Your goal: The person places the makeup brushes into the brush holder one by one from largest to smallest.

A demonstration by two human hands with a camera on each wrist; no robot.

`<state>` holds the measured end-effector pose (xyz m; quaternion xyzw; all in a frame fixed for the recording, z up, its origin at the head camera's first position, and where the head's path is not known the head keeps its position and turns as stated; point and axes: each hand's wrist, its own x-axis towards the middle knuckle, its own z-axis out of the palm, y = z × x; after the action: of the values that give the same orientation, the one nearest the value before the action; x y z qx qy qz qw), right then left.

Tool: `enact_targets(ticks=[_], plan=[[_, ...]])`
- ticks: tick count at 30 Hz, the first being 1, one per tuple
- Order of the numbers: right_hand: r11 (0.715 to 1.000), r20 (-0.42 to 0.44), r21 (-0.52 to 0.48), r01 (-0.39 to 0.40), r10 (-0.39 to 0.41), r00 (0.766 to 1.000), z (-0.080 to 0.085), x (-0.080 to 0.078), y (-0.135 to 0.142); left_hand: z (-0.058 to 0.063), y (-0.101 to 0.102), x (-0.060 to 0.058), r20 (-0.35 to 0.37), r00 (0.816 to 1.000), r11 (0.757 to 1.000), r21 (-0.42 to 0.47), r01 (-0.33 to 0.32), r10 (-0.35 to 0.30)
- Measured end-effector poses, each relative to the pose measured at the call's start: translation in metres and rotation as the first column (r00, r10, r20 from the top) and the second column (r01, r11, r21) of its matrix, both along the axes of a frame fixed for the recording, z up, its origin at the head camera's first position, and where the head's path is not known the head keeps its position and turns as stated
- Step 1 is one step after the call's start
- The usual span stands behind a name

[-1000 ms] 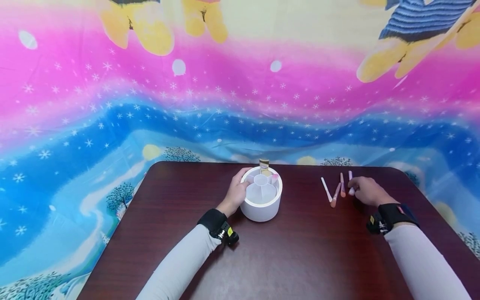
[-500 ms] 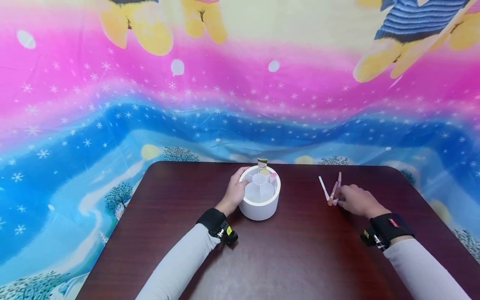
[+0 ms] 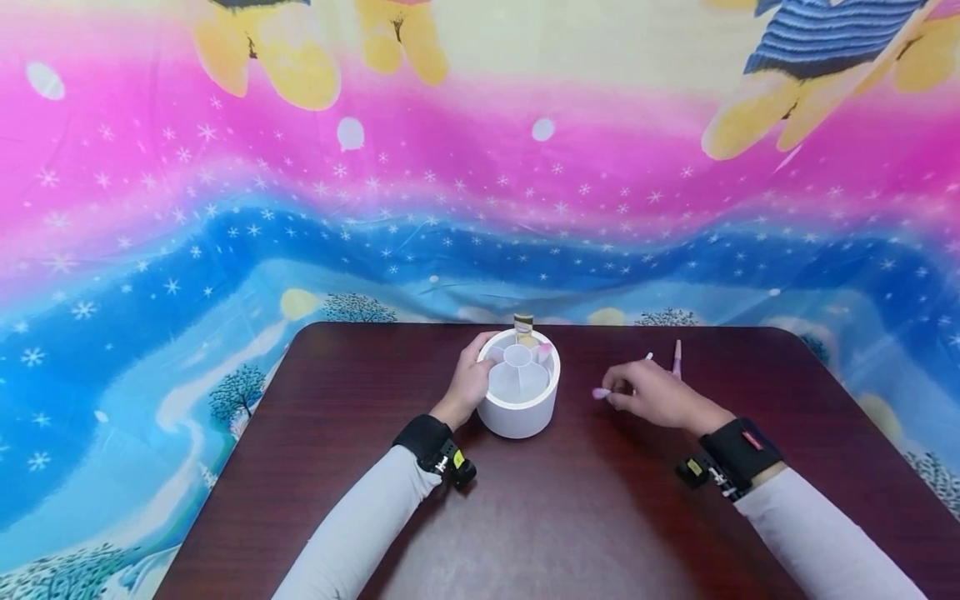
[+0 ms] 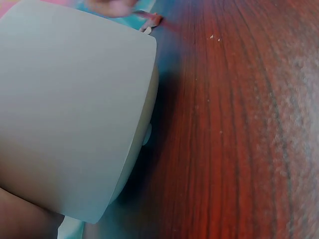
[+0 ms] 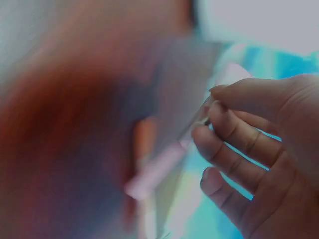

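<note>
My left hand (image 3: 470,382) grips the near-left wall of a round white divided organizer (image 3: 517,419), thumb over its rim. In the left wrist view the organizer's smooth side (image 4: 75,99) fills much of the picture. Between thumb and fingers, my right hand (image 3: 651,395) pinches a makeup brush with a pink-purple tip (image 3: 601,393), a little right of the organizer. The brush's pink handle (image 5: 159,172) shows blurred in the right wrist view. A small gold-and-white packet (image 3: 523,327) and something pink (image 3: 545,351) stick up from the organizer's back compartments.
Beyond my right hand lie a pink-handled brush (image 3: 677,358) and a white handle end (image 3: 648,357); the hand hides other parts there. The dark wood table (image 3: 360,392) ends at the back against a patterned cloth (image 3: 480,208).
My right hand has picked up the purple-tipped brush from the right of the table and carried it left toward the organizer. The left hand keeps its grip on the organizer.
</note>
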<state>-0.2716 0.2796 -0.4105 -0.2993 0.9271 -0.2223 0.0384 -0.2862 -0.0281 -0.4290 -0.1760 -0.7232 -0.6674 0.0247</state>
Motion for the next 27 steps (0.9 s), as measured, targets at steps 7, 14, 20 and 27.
enact_targets(ticks=[7, 14, 20, 27], plan=[[0.983, -0.105, -0.184, -0.007, -0.013, 0.994, 0.051, -0.001, -0.024, 0.001, -0.001, 0.002, -0.006, 1.0, 1.0, 0.0, 0.0, 0.0], [0.969, -0.156, -0.246, 0.005, -0.045, 0.987, 0.098, 0.006, -0.041, 0.002, -0.002, 0.001, 0.001, 1.0, 1.0, 0.004, 0.006, -0.006], [0.954, -0.169, -0.299, -0.009, -0.044, 0.985, 0.116, 0.013, -0.055, 0.003, -0.002, 0.0, 0.006, 1.0, 1.0, 0.01, 0.005, -0.005], [0.952, -0.121, -0.306, 0.008, -0.048, 0.992, 0.103, 0.007, -0.064, 0.001, -0.002, 0.0, 0.017, 1.0, 1.0, 0.019, 0.009, -0.01]])
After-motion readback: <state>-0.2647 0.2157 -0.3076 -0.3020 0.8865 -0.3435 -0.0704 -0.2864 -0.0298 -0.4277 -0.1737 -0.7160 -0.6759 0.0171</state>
